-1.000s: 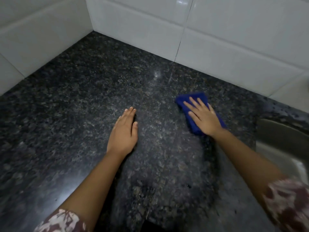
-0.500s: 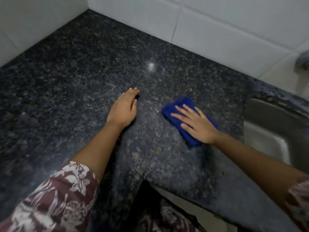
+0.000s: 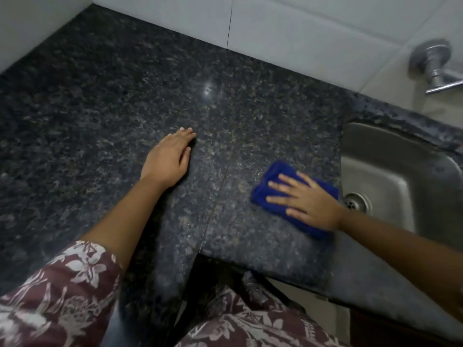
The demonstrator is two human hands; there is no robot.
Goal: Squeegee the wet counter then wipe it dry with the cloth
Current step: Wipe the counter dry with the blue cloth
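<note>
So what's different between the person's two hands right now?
The left hand lies on the bare counter; the right hand presses on a blue cloth. The left hand's fingers are held together, the right hand's are spread. The right hand is beside the sink, the left hand farther from it. Both are flat, palm down.

No text, label, brand, number or sign can be read. The blue cloth (image 3: pixel 274 171), the speckled granite counter (image 3: pixel 125 96), the white wall tiles (image 3: pixel 300 33), the steel sink (image 3: pixel 413 184) and the tap (image 3: pixel 433 63) bear no lettering. The sleeve (image 3: pixel 62 284) shows only a floral print.
</note>
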